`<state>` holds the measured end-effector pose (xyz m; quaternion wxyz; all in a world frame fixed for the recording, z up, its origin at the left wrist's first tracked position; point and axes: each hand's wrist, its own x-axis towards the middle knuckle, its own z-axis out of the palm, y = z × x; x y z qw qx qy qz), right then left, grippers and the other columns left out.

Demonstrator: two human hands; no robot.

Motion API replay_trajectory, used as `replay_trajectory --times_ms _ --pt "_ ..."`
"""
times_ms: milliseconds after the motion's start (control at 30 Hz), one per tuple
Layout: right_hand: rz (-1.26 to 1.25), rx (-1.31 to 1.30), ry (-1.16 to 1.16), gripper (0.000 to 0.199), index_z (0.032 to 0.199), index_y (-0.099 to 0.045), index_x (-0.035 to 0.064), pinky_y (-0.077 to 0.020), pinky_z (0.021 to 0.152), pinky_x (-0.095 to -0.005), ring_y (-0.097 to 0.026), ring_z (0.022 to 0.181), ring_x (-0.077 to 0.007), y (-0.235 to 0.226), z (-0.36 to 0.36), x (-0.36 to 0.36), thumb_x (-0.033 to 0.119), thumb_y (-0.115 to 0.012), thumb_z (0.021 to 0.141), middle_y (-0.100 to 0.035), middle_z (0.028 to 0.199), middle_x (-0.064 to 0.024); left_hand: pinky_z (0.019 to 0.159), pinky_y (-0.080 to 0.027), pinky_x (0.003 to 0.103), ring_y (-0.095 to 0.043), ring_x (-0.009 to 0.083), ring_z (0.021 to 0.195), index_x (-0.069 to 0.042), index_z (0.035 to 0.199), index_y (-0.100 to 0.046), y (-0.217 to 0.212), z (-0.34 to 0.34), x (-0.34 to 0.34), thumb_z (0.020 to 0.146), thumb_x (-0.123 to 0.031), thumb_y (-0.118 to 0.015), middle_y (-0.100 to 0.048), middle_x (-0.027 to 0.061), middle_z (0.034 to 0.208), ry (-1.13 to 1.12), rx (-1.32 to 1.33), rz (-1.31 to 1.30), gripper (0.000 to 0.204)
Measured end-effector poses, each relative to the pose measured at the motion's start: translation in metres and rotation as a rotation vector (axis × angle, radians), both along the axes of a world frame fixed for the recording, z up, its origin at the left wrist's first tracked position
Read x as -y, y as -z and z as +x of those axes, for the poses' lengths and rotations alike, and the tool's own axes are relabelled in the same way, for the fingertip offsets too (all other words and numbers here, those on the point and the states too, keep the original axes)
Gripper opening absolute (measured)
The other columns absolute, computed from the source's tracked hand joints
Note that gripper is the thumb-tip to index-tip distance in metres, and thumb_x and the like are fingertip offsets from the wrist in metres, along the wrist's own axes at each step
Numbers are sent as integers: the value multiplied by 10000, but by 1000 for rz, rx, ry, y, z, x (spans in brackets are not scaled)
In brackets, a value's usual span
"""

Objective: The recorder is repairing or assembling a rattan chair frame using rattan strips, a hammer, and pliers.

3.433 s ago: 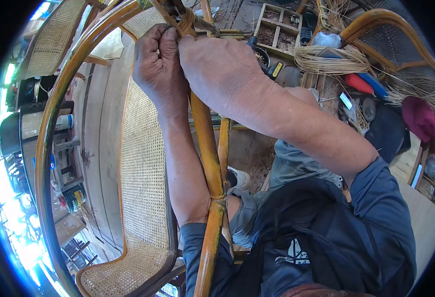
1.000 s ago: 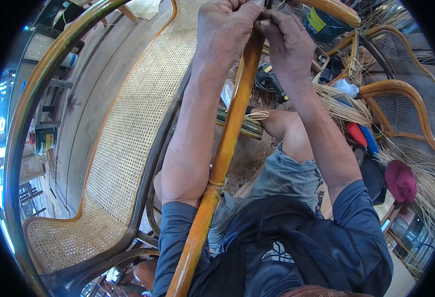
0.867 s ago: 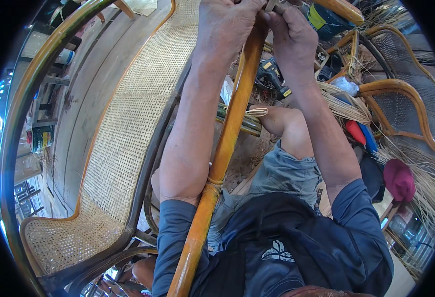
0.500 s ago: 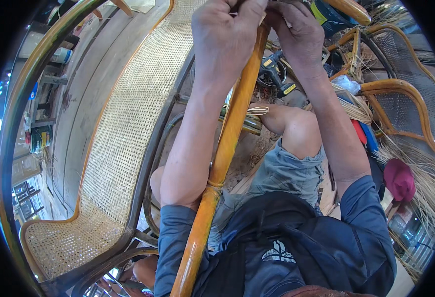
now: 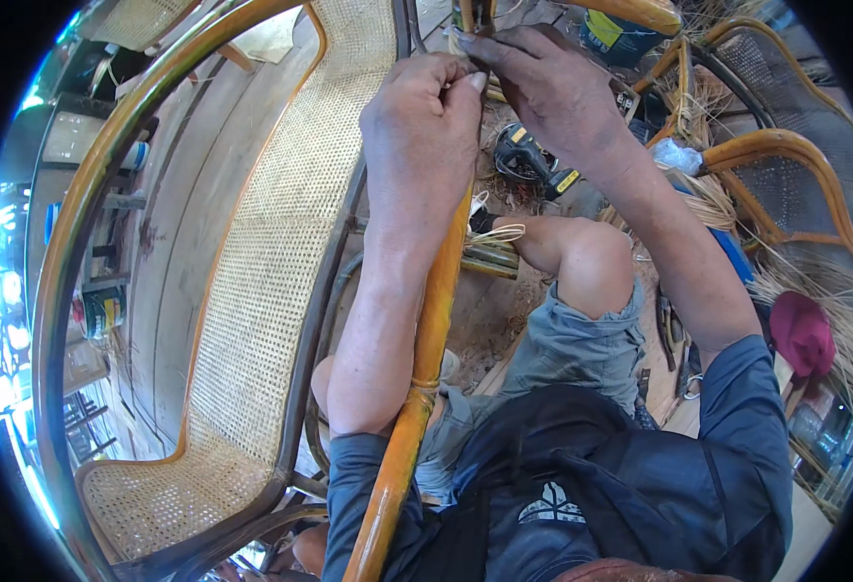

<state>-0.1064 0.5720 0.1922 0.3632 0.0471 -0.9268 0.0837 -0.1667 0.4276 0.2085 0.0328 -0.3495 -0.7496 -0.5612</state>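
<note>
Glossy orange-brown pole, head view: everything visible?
The glossy orange-brown pole looks like varnished rattan or bamboo, with yellow-green tinges and a thin raised-looking ring partway along. It slants from the picture's lower edge, over the dark blue left sleeve, up beside the left forearm to the bare left hand, which hides its upper part; whether the hand grips it can't be told.

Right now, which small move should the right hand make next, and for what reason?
Perhaps ease the right hand slightly away from the left hand. Their fingers crowd together near the top of the orange-brown pole, and it cannot be told what, if anything, they pinch, so a small gap may give a clearer view.
</note>
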Motion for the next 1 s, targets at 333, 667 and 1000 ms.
replay_trajectory --times_ms 333,667,1000 --pt "70 163 157 373 1152 -549 158 -495 801 -339 -551 966 -239 -1 3 3 138 -576 780 -569 1024 -37 663 -473 324 -601 247 700 13 861 -635 2 -9 -13 807 -85 -611 -616 149 787 7 105 110 115" --pt "-227 -20 -78 443 1162 -558 182 -499 743 -333 -587 862 -260 15 -8 -11 10 -580 754 -588 935 -68 651 -466 315 -592 234 713 19 871 -621 6 -3 -15 809 -110 -620 -595 147 822 -156 -309 -91 143" --pt "-775 -49 37 406 1121 -537 30 -497 697 -319 -629 771 -206 3 -17 -5 263 -624 799 -632 965 -131 659 -473 343 -601 261 735 6 869 -629 8 2 -12 802 -95 -613 -598 150 839 -140 -316 -88 122"
